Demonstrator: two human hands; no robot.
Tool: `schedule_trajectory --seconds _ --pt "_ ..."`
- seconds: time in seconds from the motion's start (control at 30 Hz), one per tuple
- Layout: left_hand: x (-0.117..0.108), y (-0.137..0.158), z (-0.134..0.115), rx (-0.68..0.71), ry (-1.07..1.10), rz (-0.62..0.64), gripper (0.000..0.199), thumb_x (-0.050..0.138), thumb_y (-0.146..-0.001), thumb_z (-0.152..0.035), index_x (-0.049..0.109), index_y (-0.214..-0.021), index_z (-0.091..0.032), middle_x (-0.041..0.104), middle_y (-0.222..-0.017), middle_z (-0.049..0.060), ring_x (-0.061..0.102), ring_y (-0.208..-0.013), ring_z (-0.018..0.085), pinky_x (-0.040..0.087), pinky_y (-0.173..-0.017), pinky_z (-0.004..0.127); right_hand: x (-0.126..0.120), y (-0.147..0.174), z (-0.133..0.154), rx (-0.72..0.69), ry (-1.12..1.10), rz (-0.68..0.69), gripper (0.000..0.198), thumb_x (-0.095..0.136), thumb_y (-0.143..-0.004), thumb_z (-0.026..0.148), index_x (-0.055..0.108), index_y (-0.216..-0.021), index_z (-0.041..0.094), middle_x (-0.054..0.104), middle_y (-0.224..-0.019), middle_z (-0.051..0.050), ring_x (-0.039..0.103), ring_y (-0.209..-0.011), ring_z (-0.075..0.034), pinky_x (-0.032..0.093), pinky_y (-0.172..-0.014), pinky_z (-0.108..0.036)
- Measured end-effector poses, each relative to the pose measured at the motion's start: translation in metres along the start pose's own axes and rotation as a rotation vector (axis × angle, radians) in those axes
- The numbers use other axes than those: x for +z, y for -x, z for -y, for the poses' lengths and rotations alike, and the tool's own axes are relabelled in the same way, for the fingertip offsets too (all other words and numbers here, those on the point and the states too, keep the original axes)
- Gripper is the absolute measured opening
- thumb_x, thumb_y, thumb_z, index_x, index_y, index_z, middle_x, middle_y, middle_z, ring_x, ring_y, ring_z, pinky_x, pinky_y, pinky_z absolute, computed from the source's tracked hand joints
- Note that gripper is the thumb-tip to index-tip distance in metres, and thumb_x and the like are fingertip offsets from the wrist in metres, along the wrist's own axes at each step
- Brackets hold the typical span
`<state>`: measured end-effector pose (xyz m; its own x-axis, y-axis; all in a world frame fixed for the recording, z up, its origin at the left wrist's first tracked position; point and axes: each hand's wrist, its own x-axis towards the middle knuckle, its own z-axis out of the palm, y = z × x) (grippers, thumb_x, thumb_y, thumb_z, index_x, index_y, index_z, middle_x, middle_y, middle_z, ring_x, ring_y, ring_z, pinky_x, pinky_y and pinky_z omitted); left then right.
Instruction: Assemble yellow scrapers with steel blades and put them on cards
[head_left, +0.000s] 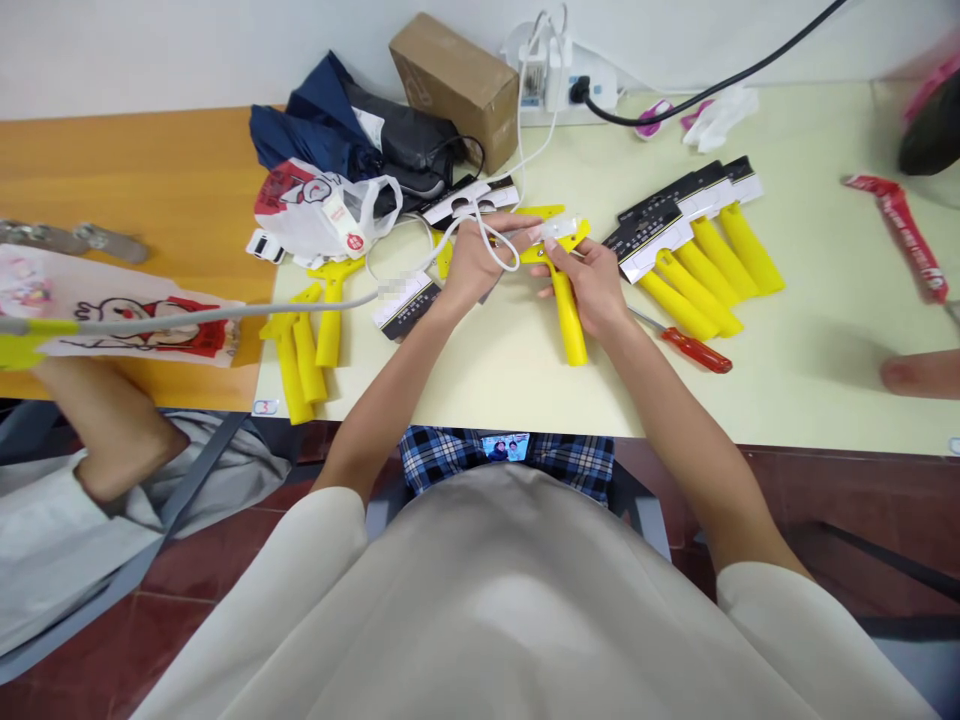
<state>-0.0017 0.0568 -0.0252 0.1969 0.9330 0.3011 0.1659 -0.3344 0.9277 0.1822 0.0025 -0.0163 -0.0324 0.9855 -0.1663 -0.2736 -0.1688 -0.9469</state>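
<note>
A yellow T-shaped scraper handle (pixel 568 315) is in my right hand (pixel 598 287), whose fingers and thumb close around its head while the grip points down toward me. My left hand (pixel 480 258) is closed beside that head, its fingertips pinching a small clear plastic piece (pixel 562 226) against it. A loop of white cable (pixel 511 262) hangs across the left fingers and partly hides them. Just right of my right hand lies a red-handled screwdriver (pixel 697 350), its shaft reaching toward the wrist. A black-and-white card (pixel 407 304) rests left of my left forearm.
Several yellow handles with cards (pixel 705 265) lie on the right; more yellow handles (pixel 294 360) sit on the left. Behind are a plastic bag (pixel 307 215), dark umbrella-like bundle (pixel 315 120), cardboard box (pixel 457 85) and power strip (pixel 559 85). Another person's arm (pixel 112 425) is at left.
</note>
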Motion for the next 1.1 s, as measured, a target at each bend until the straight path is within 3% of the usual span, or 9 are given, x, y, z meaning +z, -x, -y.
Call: schedule_trajectory --seconds 0.23,0.4,0.6,0.87,1.0,1.1 --pt "0.001 0.002 0.011 0.011 -0.087 -0.075 0.042 0.084 -0.094 -0.066 0.088 -0.102 -0.025 0.086 -0.102 0.009 0.08 -0.098 0.029 0.063 -0.092 0.046 0.0 -0.002 -0.004 -0.026 -0.004 0.016 0.078 0.103 -0.067 0.074 0.069 -0.109 0.017 0.077 -0.126 -0.01 0.083 -0.106 -0.024 0.072 -0.065 -0.023" --pt "0.002 0.003 0.008 0.048 -0.093 -0.001 0.045 0.079 -0.099 -0.068 0.088 -0.098 -0.024 0.085 -0.092 0.005 0.076 -0.091 0.025 0.061 -0.091 0.047 -0.001 -0.003 -0.006 -0.046 0.023 0.012 0.073 0.101 -0.07 0.076 0.066 -0.097 0.018 0.077 -0.116 -0.01 0.082 -0.098 -0.022 0.071 -0.062 -0.024" --pt "-0.003 0.001 0.009 0.052 -0.069 0.04 0.05 0.081 -0.095 -0.074 0.09 -0.102 -0.025 0.087 -0.102 0.008 0.08 -0.103 0.028 0.064 -0.098 0.048 -0.003 -0.003 -0.007 -0.043 0.007 0.011 0.073 0.102 -0.071 0.072 0.073 -0.11 0.018 0.077 -0.116 -0.01 0.082 -0.099 -0.023 0.07 -0.059 -0.025" --pt "-0.009 0.001 0.01 -0.001 -0.092 0.03 0.018 0.083 -0.092 -0.046 0.091 -0.099 -0.031 0.086 -0.093 0.005 0.079 -0.088 0.025 0.065 -0.081 0.043 -0.002 -0.001 -0.006 -0.023 0.033 0.07 0.064 0.102 -0.075 0.064 0.073 -0.108 0.017 0.077 -0.112 -0.01 0.08 -0.093 -0.022 0.069 -0.06 -0.027" --pt "-0.011 0.001 0.007 0.001 -0.105 0.04 0.023 0.082 -0.091 -0.05 0.09 -0.091 -0.029 0.085 -0.092 0.006 0.075 -0.083 0.024 0.062 -0.08 0.045 -0.001 0.001 -0.004 -0.017 0.083 0.086 0.057 0.098 -0.083 0.063 0.073 -0.108 0.018 0.077 -0.112 -0.01 0.08 -0.092 -0.021 0.071 -0.063 -0.029" --pt "-0.014 0.0 0.006 -0.028 -0.147 0.065 0.027 0.08 -0.091 -0.06 0.089 -0.089 -0.034 0.081 -0.077 0.002 0.074 -0.09 0.024 0.059 -0.081 0.044 0.0 0.003 -0.003 0.009 0.114 0.088 0.051 0.093 -0.091 0.059 0.073 -0.114 0.019 0.078 -0.113 -0.01 0.081 -0.096 -0.023 0.073 -0.067 -0.03"
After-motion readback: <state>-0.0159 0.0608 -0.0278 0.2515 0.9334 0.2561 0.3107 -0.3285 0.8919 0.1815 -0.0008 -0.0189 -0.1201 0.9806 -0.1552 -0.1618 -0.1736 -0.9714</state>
